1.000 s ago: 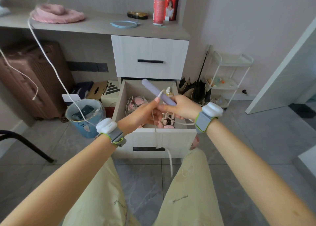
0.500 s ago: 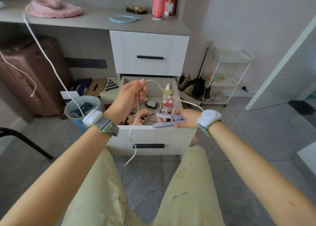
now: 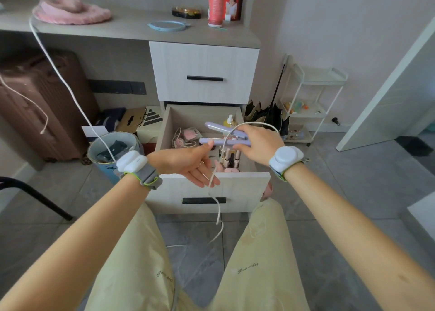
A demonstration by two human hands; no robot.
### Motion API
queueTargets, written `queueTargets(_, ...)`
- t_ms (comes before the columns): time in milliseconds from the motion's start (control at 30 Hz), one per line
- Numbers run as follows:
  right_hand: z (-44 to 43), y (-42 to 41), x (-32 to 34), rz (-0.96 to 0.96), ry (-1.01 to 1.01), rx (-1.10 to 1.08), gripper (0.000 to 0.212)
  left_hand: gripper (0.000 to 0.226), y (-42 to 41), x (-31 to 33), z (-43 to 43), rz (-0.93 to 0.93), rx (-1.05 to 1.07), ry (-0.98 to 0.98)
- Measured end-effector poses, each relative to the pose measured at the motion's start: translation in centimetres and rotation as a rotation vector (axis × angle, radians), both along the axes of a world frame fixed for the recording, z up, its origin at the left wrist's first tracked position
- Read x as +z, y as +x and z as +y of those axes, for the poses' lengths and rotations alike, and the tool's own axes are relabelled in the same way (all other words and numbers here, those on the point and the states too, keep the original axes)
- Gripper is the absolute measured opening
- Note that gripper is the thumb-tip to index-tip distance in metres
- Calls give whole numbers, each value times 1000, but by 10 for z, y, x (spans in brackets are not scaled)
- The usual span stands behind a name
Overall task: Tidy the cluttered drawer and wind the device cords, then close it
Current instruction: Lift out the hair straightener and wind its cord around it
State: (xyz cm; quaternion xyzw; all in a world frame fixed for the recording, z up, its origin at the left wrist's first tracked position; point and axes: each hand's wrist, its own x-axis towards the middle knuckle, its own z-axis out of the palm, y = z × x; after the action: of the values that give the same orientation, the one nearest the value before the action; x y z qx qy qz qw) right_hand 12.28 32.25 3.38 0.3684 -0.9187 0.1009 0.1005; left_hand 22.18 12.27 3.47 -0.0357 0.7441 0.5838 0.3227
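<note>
the lilac straightener [image 3: 223, 142], gripped by the right hand [image 3: 260, 144] over the open drawer [image 3: 247, 188], trails its white cord [image 3: 219, 213] across the flat, open left hand [image 3: 188, 161], which should probably pinch it and lay snug, even turns.

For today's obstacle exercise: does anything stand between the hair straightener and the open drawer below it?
Nothing covers the drawer; the straightener in the right hand hangs above it. Its cord, crossing the left hand, trails outside.
</note>
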Motion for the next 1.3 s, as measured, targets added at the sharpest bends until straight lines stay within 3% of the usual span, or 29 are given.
queueTargets(67, -4, 4, 2, -1, -3, 63, 39, 74, -5, -6, 6, 67, 44, -122)
queueTargets(133, -9, 10, 3, 73, -4, 115, 37, 70, -8, -12, 12, 153, 108, -103)
queueTargets(300, -10, 17, 4, 267, 0, 82, 34, 48, -4, -10, 28, 182, 444, 364)
queueTargets(400, -2, 17, 2, 391, -8, 104, 39, 46, -5, -9, 28, 249, 579, 502)
queueTargets(600, 4, 11, -1, 491, -26, 142, 40, 47, -7, -8, 31, 259, 728, 426)
queueTargets(800, 8, 12, -12, 608, 24, 227, 36, 40, -9, -5, 18, 257, 890, 209)
queueTargets(1000, 7, 31, -24, 774, -62, 344, 36, 40, -7, 7, 5, 262, 915, 207)
queueTargets(1167, 7, 38, -19, 949, -34, 246, 33, 40, -8, 11, 0, 279, 1001, 256)
queueTargets(1300, 4, 39, -18, 909, -63, 117, 27, 41, -10, 13, -7, 278, 1003, 229)
